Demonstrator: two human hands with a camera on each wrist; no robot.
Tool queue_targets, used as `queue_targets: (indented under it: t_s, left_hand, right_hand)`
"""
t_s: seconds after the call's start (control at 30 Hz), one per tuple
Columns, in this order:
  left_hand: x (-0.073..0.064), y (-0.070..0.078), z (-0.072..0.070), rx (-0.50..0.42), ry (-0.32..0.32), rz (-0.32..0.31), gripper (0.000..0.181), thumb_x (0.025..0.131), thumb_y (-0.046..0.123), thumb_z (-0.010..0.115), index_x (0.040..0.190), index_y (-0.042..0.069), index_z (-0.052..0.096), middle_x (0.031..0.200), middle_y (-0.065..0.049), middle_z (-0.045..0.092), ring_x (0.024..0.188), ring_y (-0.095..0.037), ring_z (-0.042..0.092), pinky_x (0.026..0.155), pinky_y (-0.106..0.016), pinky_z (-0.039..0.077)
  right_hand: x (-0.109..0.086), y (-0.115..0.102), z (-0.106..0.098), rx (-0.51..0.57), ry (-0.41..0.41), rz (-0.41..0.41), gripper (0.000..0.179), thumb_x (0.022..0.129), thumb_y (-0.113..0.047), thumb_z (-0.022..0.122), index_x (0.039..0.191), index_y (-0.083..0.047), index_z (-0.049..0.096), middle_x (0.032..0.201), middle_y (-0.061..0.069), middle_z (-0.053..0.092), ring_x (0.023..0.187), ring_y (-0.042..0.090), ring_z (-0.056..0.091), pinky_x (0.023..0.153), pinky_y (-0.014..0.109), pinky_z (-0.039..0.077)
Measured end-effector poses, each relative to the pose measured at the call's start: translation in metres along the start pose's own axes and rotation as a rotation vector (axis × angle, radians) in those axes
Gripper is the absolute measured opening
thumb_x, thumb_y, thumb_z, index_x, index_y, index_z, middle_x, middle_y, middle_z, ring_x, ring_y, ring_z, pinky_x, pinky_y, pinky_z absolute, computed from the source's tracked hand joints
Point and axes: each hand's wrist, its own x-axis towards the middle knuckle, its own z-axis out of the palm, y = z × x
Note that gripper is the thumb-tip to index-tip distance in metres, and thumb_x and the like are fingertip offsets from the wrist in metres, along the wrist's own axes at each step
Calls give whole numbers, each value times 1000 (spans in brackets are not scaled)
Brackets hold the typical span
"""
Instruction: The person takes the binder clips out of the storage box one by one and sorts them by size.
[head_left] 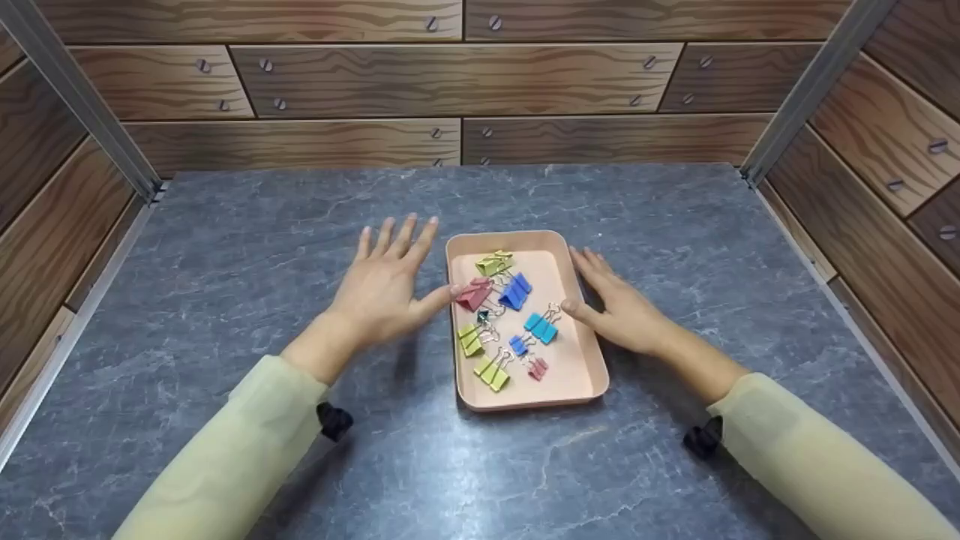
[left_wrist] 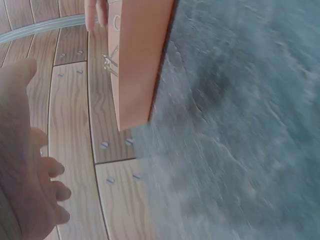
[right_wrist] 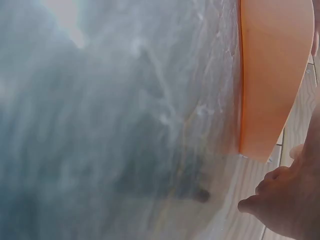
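"Several binder clips [head_left: 515, 292] lie scattered in the pink tray [head_left: 570, 367], out on the bench [head_left: 637, 202]! How's the grip on each side?"

"Released, both of them! Here's the left hand [head_left: 379, 296], fingers fanned, thumb at the tray's left rim, red clip [head_left: 474, 294] just beyond it."

"And the right hand [head_left: 626, 311]?"

"Along the right wall, thumb over the rim, light blue clip [head_left: 541, 328] nearby! Whether either hand touches the tray, I can't tell."

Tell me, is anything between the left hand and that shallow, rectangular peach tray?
Nothing visible stands between the left hand and the peach tray; in the head view, the thumb overlaps the left rim.
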Motion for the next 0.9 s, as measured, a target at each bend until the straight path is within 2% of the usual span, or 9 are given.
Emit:
queue_targets:
  t_s: [0.1, 0.23, 0.33, 0.53, 0.6, 0.8, 0.9]
  left_hand:
    - [8, 4, 1, -27, 0, 38, 98, 100, 78, 38, 172, 18, 9, 175, -18, 13, 159, -45, 11, 128, -60, 0]
    - [17, 8, 4, -78, 3, 79, 100, 99, 81, 37, 172, 18, 11, 175, -16, 16, 160, -41, 13, 129, -57, 2]
    - [22, 9, 8, -141, 4, 109, 101, 98, 82, 37, 172, 18, 14, 175, -15, 18, 160, -36, 15, 130, -53, 1]
    - [32, 10, 19, -296, -16, 154, 94, 101, 71, 49, 171, 17, 20, 173, -11, 24, 160, -29, 20, 130, -44, 2]
    - [35, 9, 22, -336, -19, 165, 91, 101, 69, 51, 170, 17, 22, 172, -10, 28, 159, -29, 24, 131, -45, 6]
    - [40, 5, 29, -426, -47, 154, 85, 99, 66, 56, 168, 22, 32, 167, -8, 40, 154, -47, 30, 127, -59, 19]
    - [42, 3, 33, -477, -49, 169, 79, 100, 57, 63, 165, 19, 40, 160, -13, 50, 149, -43, 42, 124, -57, 29]
  right_hand:
    - [2, 3, 2, 15, -6, -5, 86, 106, -56, 56, 172, -22, 13, 176, 19, 11, 161, 41, 10, 125, 66, 15]
    - [4, 6, 4, 32, -5, -22, 84, 107, -55, 56, 172, -22, 14, 176, 18, 13, 160, 40, 14, 126, 64, 17]
    - [5, 8, 7, 56, -3, -33, 84, 107, -54, 57, 172, -22, 15, 176, 17, 15, 160, 40, 16, 126, 61, 17]
    - [3, 13, 12, 103, -17, -33, 81, 107, -52, 57, 172, -24, 18, 176, 15, 15, 160, 40, 17, 127, 61, 16]
    - [2, 14, 13, 116, -18, -32, 80, 107, -51, 58, 172, -24, 18, 176, 14, 16, 160, 39, 17, 127, 61, 15]
    - [3, 16, 14, 159, 7, -33, 81, 106, -47, 62, 171, -23, 20, 176, 12, 19, 160, 36, 19, 128, 57, 16]
    - [4, 16, 15, 176, 21, -32, 81, 106, -45, 64, 171, -23, 21, 175, 11, 21, 159, 35, 23, 128, 54, 17]
